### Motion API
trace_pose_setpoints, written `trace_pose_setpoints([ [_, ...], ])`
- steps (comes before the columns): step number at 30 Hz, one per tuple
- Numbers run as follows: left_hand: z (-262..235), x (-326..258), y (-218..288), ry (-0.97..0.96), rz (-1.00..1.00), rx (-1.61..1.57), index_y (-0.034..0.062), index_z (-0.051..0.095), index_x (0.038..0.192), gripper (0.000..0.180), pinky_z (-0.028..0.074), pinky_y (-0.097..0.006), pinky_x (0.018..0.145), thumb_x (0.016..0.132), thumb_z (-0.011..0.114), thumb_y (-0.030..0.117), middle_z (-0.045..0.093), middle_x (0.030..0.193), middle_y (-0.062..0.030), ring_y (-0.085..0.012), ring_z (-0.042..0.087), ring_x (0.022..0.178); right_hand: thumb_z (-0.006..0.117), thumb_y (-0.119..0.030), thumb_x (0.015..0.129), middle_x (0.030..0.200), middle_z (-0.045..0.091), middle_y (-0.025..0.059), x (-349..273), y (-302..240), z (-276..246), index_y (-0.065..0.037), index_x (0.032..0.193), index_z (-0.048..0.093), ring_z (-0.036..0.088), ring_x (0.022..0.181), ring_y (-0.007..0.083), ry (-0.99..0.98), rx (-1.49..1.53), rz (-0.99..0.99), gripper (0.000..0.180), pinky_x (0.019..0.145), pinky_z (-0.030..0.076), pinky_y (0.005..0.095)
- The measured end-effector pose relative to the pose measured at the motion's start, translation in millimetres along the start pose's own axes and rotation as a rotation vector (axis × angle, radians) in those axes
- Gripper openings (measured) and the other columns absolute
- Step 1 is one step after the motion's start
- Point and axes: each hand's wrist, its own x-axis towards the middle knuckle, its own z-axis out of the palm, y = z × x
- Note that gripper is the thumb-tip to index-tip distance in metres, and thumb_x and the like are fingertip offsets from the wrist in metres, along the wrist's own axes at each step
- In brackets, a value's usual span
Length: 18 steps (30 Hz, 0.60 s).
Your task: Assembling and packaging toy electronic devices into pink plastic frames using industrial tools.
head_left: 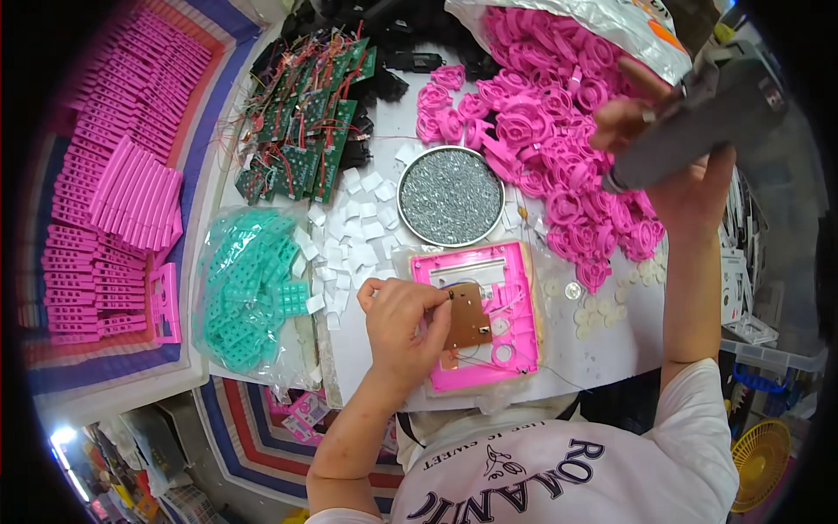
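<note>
In front of me lies a pink plastic casing (524,323) with its inside facing up. A brown circuit board (469,316) with thin wires rests in it. My left hand (404,327) reaches over the casing's left edge, its thumb and forefinger closed at the board's left side. Above the pink parts at the right, my right hand (624,122) is wrapped round a grey power screwdriver (690,140). The tool is tilted, its tip toward the lower left; its body hides part of the hand. A round tin (403,215) of small metal screws stands just beyond the casing.
Pink ring-shaped parts (524,118) spill from a white bag (602,35). Green circuit boards (301,148) with red wires are piled at the far left. Small white squares (353,231) surround a bag of turquoise parts (249,279). Pink casings (131,192) are stacked leftmost; pale discs (598,314) lie right.
</note>
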Motion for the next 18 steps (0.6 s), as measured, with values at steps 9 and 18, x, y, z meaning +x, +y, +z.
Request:
trace_pose_setpoints([
  [9, -1.6, 0.7, -9.1, 0.015, -0.106, -0.039, 0.0088, 0.069, 0.086, 0.011, 0.035, -0.035, 0.084, 0.079, 0.074, 0.002, 0.069, 0.084, -0.001, -0.0171, 0.059, 0.076, 0.055, -0.046, 0.102, 0.128, 0.067, 0.0176, 84.7, 57.0, -43.9, -0.002, 0.149, 0.047, 0.064, 0.12, 0.0293, -0.078, -0.039, 0.365, 0.065, 0.106, 0.05, 0.0474],
  [18, 2.0, 1.3, -9.0, 0.05, -0.098, -0.115, 0.0051, 0.07, 0.092, 0.014, 0.045, -0.032, 0.077, 0.081, 0.073, -0.003, 0.069, 0.088, -0.0055, -0.0188, 0.061, 0.078, 0.067, -0.023, 0.09, 0.109, 0.07, 0.0252, 246.5, 240.7, -84.4, -0.008, 0.131, 0.061, 0.067, 0.103, 0.0427, -0.164, -1.767, 0.223, 0.044, 0.089, 0.053, 0.0502],
])
